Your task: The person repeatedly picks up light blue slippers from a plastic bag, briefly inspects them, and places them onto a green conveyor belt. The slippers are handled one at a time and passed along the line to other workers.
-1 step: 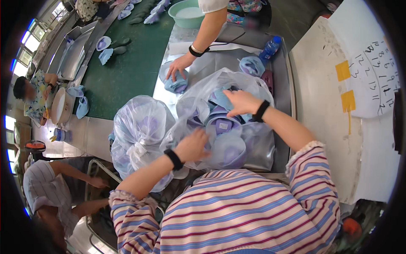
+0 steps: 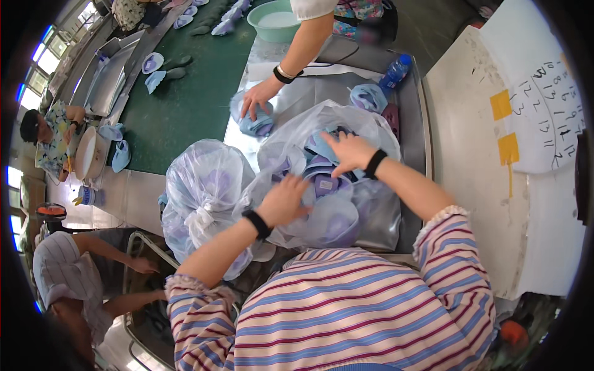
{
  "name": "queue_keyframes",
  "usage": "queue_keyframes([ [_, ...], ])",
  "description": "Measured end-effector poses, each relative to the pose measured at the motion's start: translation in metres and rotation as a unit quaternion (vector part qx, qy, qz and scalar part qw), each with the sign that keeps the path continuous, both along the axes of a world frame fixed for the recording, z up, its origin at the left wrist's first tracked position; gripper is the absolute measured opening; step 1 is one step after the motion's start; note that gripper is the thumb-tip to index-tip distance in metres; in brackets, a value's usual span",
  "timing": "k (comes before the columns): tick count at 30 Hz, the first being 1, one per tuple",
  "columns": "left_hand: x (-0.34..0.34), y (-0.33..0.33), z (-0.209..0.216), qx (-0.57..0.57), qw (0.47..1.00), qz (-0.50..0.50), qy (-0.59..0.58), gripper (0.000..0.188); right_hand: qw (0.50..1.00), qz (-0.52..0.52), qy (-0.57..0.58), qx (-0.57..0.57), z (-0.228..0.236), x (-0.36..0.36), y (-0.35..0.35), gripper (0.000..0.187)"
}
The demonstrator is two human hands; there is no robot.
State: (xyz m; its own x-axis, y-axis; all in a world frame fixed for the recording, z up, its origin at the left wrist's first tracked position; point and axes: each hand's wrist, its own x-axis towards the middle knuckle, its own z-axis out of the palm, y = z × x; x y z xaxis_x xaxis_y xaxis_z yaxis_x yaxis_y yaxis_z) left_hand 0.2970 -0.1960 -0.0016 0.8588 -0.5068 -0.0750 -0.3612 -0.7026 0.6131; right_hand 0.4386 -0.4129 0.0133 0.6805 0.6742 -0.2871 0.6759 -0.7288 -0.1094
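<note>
A clear plastic bag (image 2: 378,210) lies wide open in front of me, with several light blue and purple fabric pieces that look like shoe uppers (image 2: 334,222) inside. My right hand (image 2: 354,152) is over the bag's mouth, fingers spread and touching a light blue upper (image 2: 318,146). At the bag's near left side is my left hand (image 2: 283,201), its fingers apart and nothing seen in them; whether it touches the plastic I cannot tell. Both wrists wear black bands. Across the table, another person's hand (image 2: 260,99) rests on a stack of blue uppers (image 2: 253,122).
A second bag (image 2: 201,179), tied shut and full, stands left of the open one. Beyond are a green belt (image 2: 185,117), a green basin (image 2: 275,21), a blue bottle (image 2: 396,71) and a loose blue upper (image 2: 369,98). A white board (image 2: 470,154) stands at right.
My left hand has moved slightly up and in over the bag's left side. My right hand has shifted a little to the left. The other person's hand barely moves.
</note>
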Motion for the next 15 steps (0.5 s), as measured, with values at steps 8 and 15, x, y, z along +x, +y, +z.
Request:
queue_keyframes([
  [8,0.031,0.006,-0.048,0.131,0.977,0.17,0.0,0.057,1.0,-0.017,0.019,-0.001,-0.012,-0.011,0.012,0.089],
  [15,0.027,0.031,-0.025,0.052,0.981,0.18,0.04,0.047,0.972,-0.027,0.069,0.221,0.033,-0.01,-0.065,0.076],
])
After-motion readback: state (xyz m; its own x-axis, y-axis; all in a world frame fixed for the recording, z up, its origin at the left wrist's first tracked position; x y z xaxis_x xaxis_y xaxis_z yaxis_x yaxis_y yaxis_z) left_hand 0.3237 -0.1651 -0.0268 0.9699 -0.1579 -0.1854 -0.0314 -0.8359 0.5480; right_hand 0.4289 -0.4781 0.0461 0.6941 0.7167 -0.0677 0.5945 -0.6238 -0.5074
